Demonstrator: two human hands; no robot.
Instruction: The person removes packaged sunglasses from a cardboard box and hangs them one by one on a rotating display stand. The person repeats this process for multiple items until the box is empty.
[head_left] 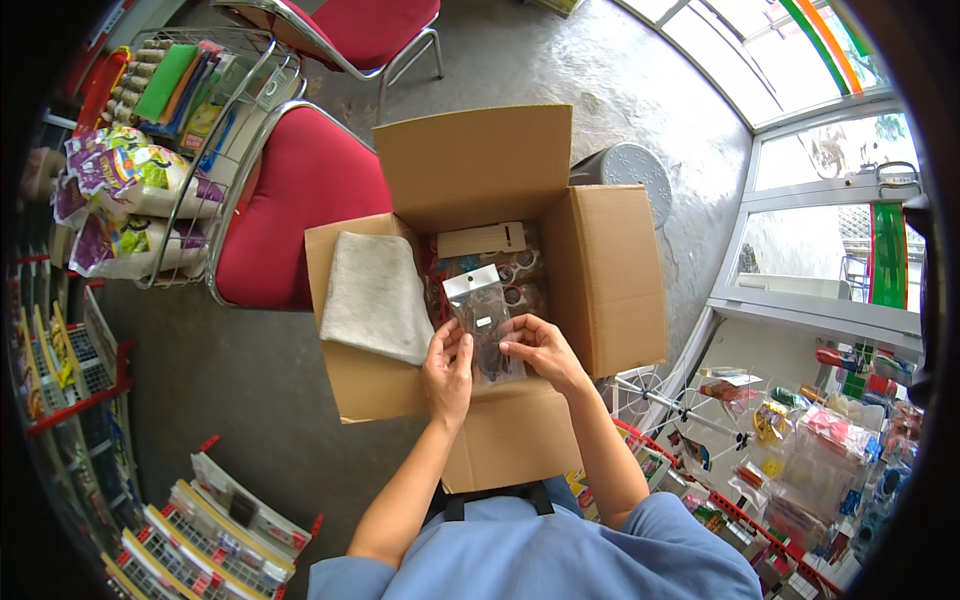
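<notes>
Both my hands hold a clear plastic packet (pixel 487 345) with a white header and a hanging hole, above an opened cardboard box (pixel 470 165). Dark contents show through the plastic, but I cannot make out their kind. The fingers of my left hand (pixel 449 370) pinch its left edge, and my right hand (pixel 545 352) grips the right edge. Inside the box lie a flat beige piece (pixel 482 240) and several clear packs (pixel 522 262) with round white-rimmed parts, partly hidden by the packet. A folded grey cloth (pixel 372 295) rests over the left flap.
A red chair (pixel 300 205) stands left of the box, beside a wire basket (pixel 175 255) of bagged goods. Behind the right flap is a grey round stool (pixel 630 175). Shelf racks (pixel 215 535) fill the lower left; packaged goods (pixel 820 450) hang at the right, below glass doors (pixel 800 250).
</notes>
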